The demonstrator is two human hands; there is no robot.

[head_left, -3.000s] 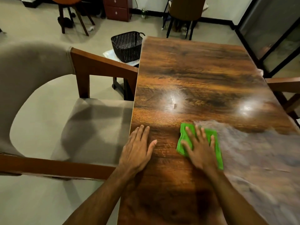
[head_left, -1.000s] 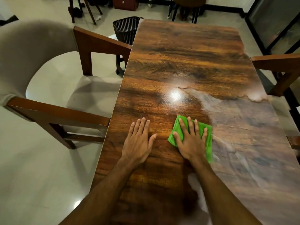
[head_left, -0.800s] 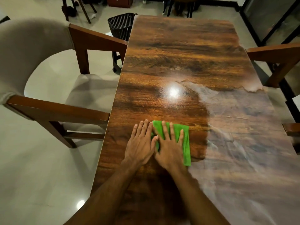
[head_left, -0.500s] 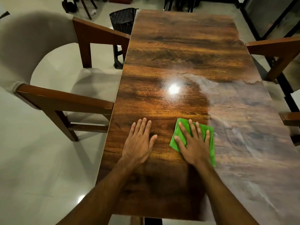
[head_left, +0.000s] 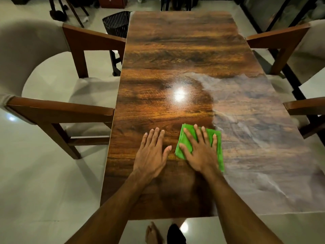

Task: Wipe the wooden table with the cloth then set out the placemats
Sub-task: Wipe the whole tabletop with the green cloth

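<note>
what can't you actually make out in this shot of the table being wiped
Head view only.
Green cloth: middle covered by the right hand pressing on it.
Placemats: none in view, so their whereabouts cannot be told.
Black basket: inside too dark, lower part behind the left chair's arm.
Right chair: cut off by the right edge.
Pale film on the table: wet or dusty, cannot tell.

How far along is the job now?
Done, it seems: a hazy film covers the near right part of the wooden table. In hand: the right hand presses the green cloth flat at the film's edge; the left hand rests beside. Left: the glossy left and far parts, then the placemats, none visible.
</note>
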